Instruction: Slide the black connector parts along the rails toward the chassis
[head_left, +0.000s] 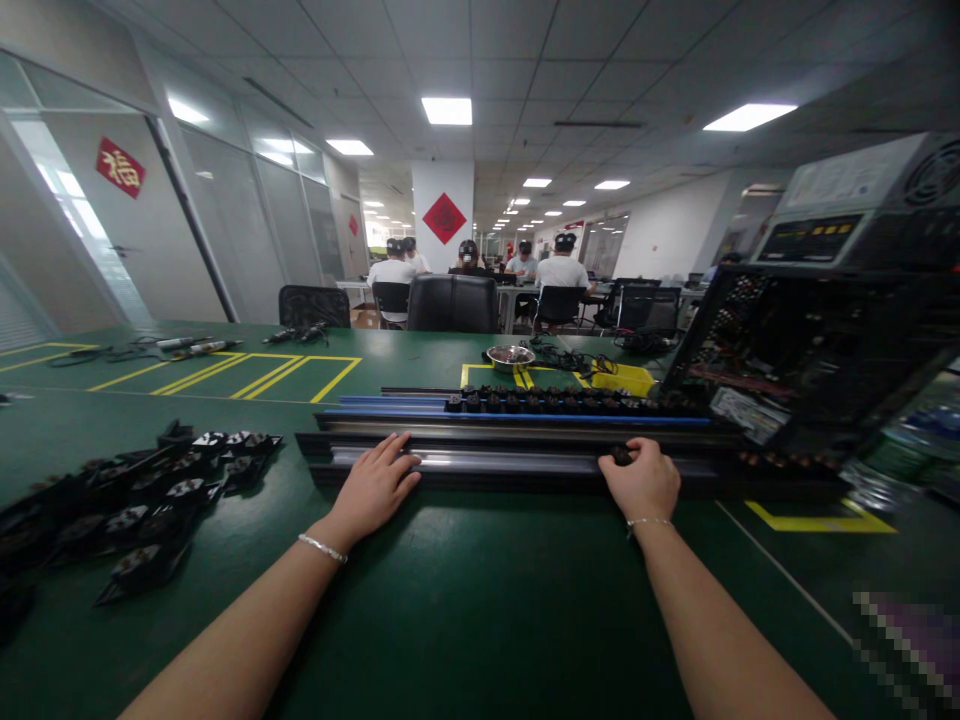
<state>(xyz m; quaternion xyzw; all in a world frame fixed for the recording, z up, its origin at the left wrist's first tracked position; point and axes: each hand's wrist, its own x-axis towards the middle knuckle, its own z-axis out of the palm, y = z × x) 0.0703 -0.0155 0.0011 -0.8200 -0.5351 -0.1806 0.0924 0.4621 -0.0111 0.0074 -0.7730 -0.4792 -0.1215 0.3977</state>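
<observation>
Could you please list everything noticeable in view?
Table: one, green, foreground
Rails: several, black and blue, centre
Small parts: many, mostly black, left and beyond rails
Bowl: one, silver, beyond rails
Bin: one, yellow, right of bowl
Computer case: one, black, right
Bottles: count unclear, clear, far right
Chairs: several, black, background
People: at least five, mostly white tops, background
Diamond signs: three, red, left and centre
Left hand: one, bare, on rail
Right hand: one, bare, pinching dark piece

Reckoned from the view's centre, two hands are counted, at seven-thirty and four o'clock; two bracelets, one per wrist; one yellow tray and one PC case, at three; three red signs, ten to eleven.
</observation>
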